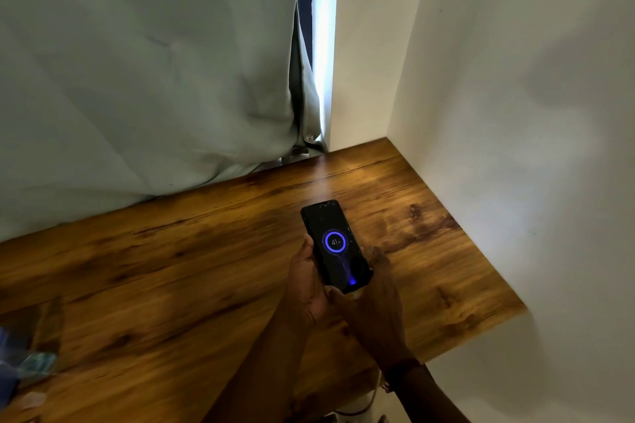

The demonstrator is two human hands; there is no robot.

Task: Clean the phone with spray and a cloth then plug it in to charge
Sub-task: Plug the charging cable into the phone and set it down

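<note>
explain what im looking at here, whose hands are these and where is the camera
There is one picture, taken by a wide-angle camera worn on a person's head, looking forward and down, so the arms reaching in from the bottom are that person's own. No machine is involved. The left hand and the right hand together hold a black slab-shaped phone by its lower end, over a brown wood-grain tabletop. Its screen glows with a blue ring and a charging figure, which suggests it is plugged in, though the plug itself is hidden by the hands. A pale grey curtain hangs behind. Blurred blue items sit at the left edge.
</note>
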